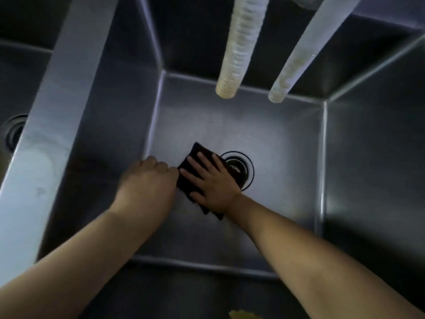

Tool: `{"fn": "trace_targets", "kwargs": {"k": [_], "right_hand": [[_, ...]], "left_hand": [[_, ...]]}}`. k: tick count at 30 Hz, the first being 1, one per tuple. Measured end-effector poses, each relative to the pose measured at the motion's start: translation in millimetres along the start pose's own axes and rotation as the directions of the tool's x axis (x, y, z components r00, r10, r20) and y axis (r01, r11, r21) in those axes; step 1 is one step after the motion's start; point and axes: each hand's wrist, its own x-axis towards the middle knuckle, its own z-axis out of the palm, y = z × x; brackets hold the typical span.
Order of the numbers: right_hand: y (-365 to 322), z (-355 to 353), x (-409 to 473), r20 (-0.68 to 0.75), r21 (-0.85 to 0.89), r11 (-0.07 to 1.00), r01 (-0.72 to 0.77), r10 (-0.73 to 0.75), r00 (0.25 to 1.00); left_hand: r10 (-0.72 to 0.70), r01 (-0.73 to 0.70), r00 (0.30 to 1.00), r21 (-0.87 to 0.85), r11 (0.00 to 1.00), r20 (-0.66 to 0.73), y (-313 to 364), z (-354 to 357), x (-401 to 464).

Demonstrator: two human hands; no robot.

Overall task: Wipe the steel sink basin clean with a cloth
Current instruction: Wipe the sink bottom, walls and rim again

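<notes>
Right hand (pixel 212 185) hides much of cloth (pixel 195 157); drain (pixel 239 168) partly covered (perhaps by cloth).

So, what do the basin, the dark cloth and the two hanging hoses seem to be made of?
Basin: steel, brushed matte finish, judging by the fine grain and soft glare.
Cloth: dark soft fabric, folded, no shine; the exact fibre is unclear.
Hoses: probably translucent ribbed plastic, yellowed, since ridges ring them and light passes through.

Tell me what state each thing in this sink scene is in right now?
cloth: dark, spread flat on the basin floor, overlapping the drain's edge.
right hand: fingers straight, pressing the cloth.
left hand: fingers curled, at the cloth's left edge; hold unclear.
drain: open, partly covered.
two hoses: hanging, no water visible.
sink basin: bare steel.
</notes>
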Motion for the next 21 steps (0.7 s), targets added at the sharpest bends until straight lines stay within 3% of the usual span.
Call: {"fn": "trace_targets", "kwargs": {"k": [5, 13, 21], "right_hand": [[58, -12, 27, -0.044, 0.009, 0.97, -0.243, 0.243, 0.969], [102, -11, -24, -0.04, 0.041, 0.85, -0.525, 0.527, 0.849], [80, -3, -86, -0.022, 0.022, 0.724, -0.689, 0.69, 0.724]], "left_hand": [[-0.064, 0.071, 0.96, -0.015, 0.997, 0.271, 27, 47, 15], [-0.054, 0.05, 0.913, 0.02, 0.999, 0.405, 39, 93, 20], [-0.048, 0.077, 0.901, -0.05, 0.996, 0.432, 41, 104, 16]]}}
